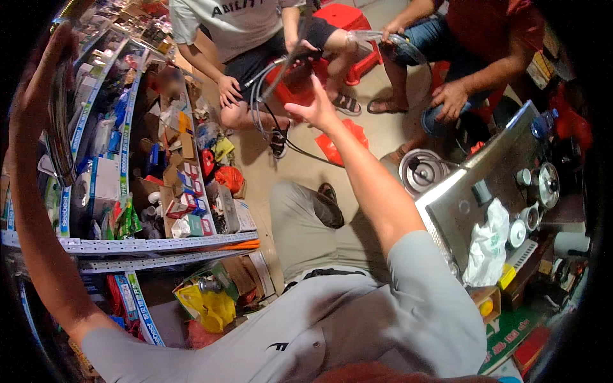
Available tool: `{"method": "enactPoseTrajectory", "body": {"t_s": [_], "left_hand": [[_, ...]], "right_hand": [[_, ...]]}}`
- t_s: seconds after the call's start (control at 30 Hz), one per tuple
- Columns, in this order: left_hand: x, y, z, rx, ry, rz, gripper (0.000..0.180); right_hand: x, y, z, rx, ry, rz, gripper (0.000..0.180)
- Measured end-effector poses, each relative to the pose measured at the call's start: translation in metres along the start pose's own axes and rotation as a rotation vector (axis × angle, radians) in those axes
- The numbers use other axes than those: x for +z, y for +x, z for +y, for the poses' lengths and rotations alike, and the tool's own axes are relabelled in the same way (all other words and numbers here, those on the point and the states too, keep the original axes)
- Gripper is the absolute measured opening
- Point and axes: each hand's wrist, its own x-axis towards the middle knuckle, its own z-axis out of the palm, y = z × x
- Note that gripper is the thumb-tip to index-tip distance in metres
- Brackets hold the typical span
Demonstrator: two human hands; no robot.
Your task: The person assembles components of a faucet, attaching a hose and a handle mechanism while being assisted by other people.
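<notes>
My right hand (316, 110) reaches forward, palm up, with fingers and thumb spread and nothing in it. Just beyond it are loops of thin grey hose (257, 89), partly in a seated person's hand (300, 50); one dark strand curves down behind my wrist. At the far left, my raised left hand (43, 76) is by a long bundle of shiny silver hose (59, 137) that hangs in front of the shelves. The fingers there appear curled round its upper part, though the picture is dark. A second seated person's hand (391, 32) holds a clear-wrapped coil (408, 50).
Crowded shelves (115, 246) with boxes and packets line my left side. A metal-topped table (460, 191) to the right carries a white plastic bag (488, 246) and several round metal parts. Red stools (364, 67) stand ahead; a red bag (341, 143) lies on the tiled floor.
</notes>
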Motion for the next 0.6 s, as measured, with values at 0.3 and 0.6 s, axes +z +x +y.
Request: {"method": "enactPoseTrajectory", "body": {"t_s": [0.3, 0.6], "left_hand": [[-0.019, -0.013, 0.037, 0.143, 0.066, -0.275, 0.047], [-0.040, -0.017, 0.033, 0.111, 0.286, -0.170, 0.048]], "right_hand": [[0.009, 0.044, -0.082, -0.117, 0.184, -0.390, 0.031], [-0.063, 0.074, -0.197, -0.683, -0.326, -0.291, 0.032]]}}
